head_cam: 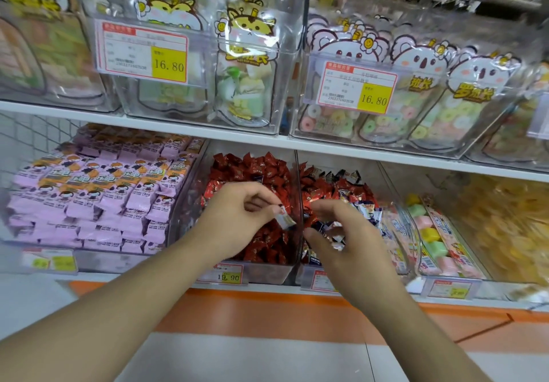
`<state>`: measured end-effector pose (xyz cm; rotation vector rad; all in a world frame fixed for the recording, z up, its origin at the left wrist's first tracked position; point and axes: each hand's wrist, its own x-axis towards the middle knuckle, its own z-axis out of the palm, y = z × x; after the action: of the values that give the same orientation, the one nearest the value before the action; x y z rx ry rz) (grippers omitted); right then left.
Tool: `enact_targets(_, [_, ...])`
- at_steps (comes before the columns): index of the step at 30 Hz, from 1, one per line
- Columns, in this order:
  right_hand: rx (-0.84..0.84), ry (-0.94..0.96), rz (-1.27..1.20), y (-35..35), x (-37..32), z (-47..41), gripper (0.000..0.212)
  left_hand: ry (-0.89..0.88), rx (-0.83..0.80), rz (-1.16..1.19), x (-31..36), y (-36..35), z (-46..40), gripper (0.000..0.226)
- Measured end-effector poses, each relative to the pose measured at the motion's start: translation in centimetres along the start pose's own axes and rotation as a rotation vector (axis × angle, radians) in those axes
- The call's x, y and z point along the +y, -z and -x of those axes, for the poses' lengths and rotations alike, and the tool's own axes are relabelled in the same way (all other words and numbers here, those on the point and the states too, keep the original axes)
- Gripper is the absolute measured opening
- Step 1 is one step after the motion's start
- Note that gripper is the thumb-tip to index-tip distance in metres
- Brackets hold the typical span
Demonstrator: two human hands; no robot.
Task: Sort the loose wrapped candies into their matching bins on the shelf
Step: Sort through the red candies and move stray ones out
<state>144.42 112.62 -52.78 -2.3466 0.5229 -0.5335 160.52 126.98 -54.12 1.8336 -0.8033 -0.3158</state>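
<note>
Left hand (237, 215) pinches silver-wrapped candy (284, 219) over red-candy bin (267, 274); right hand (341, 233) fingers spread loose, holding nothing.

Bins (292, 174): clear glossy plastic. Red candies (261, 168), at 12 o'clock from the hands: shiny foil-like wrappers. Pink packets (98, 191), 9 o'clock: smooth plastic film. Shelf (178, 127): smooth white finish.

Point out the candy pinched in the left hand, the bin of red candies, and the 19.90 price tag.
Candy in the left hand (284, 218): head view, on its silvery wrapper.
Red candy bin (252, 171): head view, on the red pile at the back.
19.90 price tag (230, 275): head view, on its yellow panel.
</note>
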Motion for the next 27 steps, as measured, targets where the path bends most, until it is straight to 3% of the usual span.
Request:
enact_targets(4, [0.005,-0.012,-0.117,-0.1,-1.3,0.3,0.004,0.018,-0.062,0.117,2.3,-1.1,2.0,0.009])
enact_targets(9, [0.146,-0.111,0.083,1.3,0.4,0.1,0.006,-0.023,0.006,0.013,3.0,0.8,2.7,0.012])
enact_targets(12, [0.131,-0.111,0.33,1.9,1.3,0.3,0.031,-0.053,0.082,-0.128,3.1,4.1,2.5,0.01])
enact_targets(15, [0.103,-0.006,0.347,1.1,0.3,0.2,0.035,-0.102,0.114,-0.401,1.4,7.8,2.4,0.007])
enact_targets(19, [0.007,0.131,0.276,-2.4,-2.6,-2.1,0.037,-0.158,0.065,-0.762,-2.5,10.4,2.5,0.04])
enact_targets(27, [-0.197,0.048,0.313,-8.9,-4.8,-11.8,0.048,-0.165,0.023,-0.809,-4.1,10.5,2.3,0.05])
